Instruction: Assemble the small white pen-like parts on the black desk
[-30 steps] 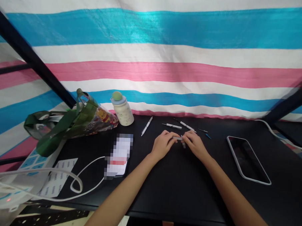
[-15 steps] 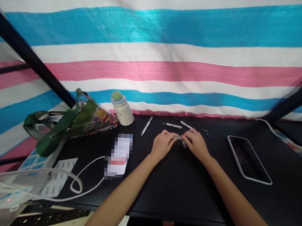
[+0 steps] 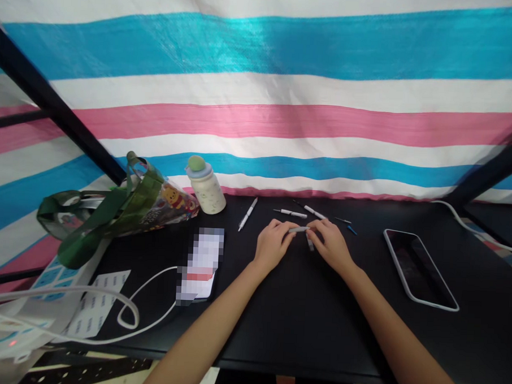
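Got a slim grey pen barrel (image 3: 298, 230) pinched between my left hand (image 3: 273, 245) and right hand (image 3: 332, 247) mid-frame, so the next move calls for a steady, careful hold.

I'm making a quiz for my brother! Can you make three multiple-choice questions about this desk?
1. Where is the bottle from the left hand and right hand on the pen?
A. To their right
B. To their left
C. Under the desk

2. What colour is the bottle's cap?
A. Green
B. Red
C. Blue

3. How is the white-edged phone lying?
A. Standing up
B. Inside a bag
C. Flat on the desk

Answers:
1. B, it stands left of both hands.
2. A, the cap looks green.
3. C, it lies flat, right of the hands.
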{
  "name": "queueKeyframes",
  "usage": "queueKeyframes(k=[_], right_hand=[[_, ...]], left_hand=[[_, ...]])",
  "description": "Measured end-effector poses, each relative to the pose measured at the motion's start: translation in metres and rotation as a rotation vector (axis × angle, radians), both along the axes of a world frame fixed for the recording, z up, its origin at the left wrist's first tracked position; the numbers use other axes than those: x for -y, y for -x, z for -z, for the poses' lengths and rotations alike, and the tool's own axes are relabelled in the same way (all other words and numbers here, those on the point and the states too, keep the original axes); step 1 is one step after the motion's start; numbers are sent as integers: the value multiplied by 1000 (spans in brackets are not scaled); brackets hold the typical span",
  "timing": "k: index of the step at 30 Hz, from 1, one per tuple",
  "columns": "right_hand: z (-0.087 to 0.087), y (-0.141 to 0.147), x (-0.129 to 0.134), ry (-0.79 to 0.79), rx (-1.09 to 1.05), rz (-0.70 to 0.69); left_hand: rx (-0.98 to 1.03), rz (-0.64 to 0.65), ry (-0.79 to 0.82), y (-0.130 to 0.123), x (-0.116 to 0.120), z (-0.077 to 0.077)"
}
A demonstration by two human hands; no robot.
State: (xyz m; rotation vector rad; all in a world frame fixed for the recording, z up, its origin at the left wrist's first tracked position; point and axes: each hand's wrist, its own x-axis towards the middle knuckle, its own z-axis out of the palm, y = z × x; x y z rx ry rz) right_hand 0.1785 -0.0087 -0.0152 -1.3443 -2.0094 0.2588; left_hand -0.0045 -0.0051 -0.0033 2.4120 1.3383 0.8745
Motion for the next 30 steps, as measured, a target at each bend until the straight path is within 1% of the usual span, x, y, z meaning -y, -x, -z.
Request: queueKeyframes(k=[7,12,17,21,26,30], right_hand=[[-6,-2,3,20,12,-59],[-5,-3,1,36,30,-81],[-4,-2,0,28,19,-82],[-5,-2,0,19,43,-74],[-4,-2,0,9,87,-49],[-2,-1,0,2,83,-19]], left_hand=[[31,36,46,1,-1,0],[43,43,65,1,-2,1],[26,43,76,0,-1,0],[15,25,54,0,-1,1],[-14,6,29,0,0,1],[-52,-27,16,-1,1,-1]])
